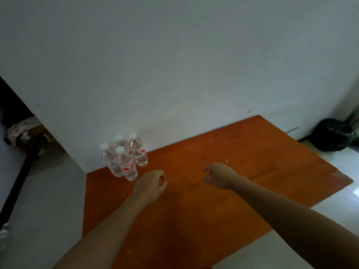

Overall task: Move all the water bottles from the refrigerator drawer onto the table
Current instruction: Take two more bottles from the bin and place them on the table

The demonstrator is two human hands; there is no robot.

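Both hands hold nothing. The left hand (150, 183) is over the table (213, 210) with its fingers loosely curled. The right hand (219, 176) is beside it, fingers likewise bent and relaxed, thumb a little apart from them. Whether either hand rests on the wood cannot be told. Two bare forearms reach in from the lower edge.

Four water bottles (128, 166) stand upright in a tight cluster at the far left corner of the orange table, close against the white wall (174, 65). All four are clear with white caps; red-and-white labels show on the three in front. The nearest bottle stands just beyond the left hand, near it but apart. The right hand is farther off, toward the middle of the tabletop.

One small yellowish speck (226, 160) lies on the wood just past the right hand. One black bag (333, 134) sits on the pale floor (320, 230) to the right, by the corner of the wall. At the far left, a dark gap holds clutter too dim to make out.
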